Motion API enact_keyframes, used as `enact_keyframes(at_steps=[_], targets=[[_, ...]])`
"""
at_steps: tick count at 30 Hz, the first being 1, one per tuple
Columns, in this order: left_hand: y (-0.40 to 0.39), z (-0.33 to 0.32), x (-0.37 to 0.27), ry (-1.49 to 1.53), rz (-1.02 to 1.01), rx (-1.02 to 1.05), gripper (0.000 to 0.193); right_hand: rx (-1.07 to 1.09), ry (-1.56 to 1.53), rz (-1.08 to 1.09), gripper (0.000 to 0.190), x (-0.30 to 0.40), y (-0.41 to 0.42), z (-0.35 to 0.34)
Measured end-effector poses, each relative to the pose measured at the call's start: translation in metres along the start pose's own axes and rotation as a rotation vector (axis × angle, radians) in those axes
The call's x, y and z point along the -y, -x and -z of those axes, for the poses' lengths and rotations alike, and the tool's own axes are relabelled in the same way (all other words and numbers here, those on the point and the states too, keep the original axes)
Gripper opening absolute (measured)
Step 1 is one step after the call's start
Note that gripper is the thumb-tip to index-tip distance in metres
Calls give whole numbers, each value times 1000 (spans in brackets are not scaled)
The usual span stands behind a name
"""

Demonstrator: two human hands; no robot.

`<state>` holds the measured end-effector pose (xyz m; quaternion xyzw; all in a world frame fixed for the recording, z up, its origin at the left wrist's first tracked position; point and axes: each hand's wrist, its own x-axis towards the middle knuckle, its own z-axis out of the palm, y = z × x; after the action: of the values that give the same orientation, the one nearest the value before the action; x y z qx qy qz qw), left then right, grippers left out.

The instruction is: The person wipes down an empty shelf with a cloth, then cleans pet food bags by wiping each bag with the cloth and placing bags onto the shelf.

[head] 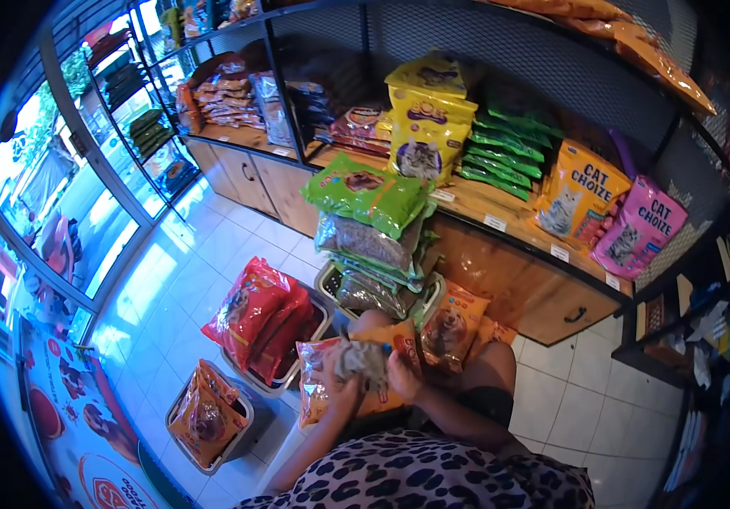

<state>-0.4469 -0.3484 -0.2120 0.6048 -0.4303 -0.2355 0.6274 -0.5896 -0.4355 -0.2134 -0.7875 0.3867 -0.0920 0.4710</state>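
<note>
An orange bag of pet food (381, 402) lies on the lap, across the thighs. My left hand (341, 389) holds a crumpled greyish cloth (362, 361) over the bag's left part. On the right, my right hand (405, 376) is at the bag's upper right edge, close to the cloth; a small blue thing shows by its fingertips. Whether its fingers grip the bag is unclear. More orange bags with a dog picture (453, 326) stand just beyond the right knee.
Baskets with red bags (257, 318), green-topped bags (365, 197) and orange bags (207, 417) stand on the tiled floor ahead and left. A wooden shelf (467, 197) with pet food bags, including yellow bags (432, 127), runs behind them. A glass door (79, 184) is at left.
</note>
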Motion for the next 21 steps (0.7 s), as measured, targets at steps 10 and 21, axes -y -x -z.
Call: enact_keyframes(at_steps=[10,21], targets=[[-36,35,-29,-863,-252,362,41,-648,-32,386,31,8,-28,-5],[-50,44,-17,-733,-380,322,34,-594,312,328,38,0,-25,-14]])
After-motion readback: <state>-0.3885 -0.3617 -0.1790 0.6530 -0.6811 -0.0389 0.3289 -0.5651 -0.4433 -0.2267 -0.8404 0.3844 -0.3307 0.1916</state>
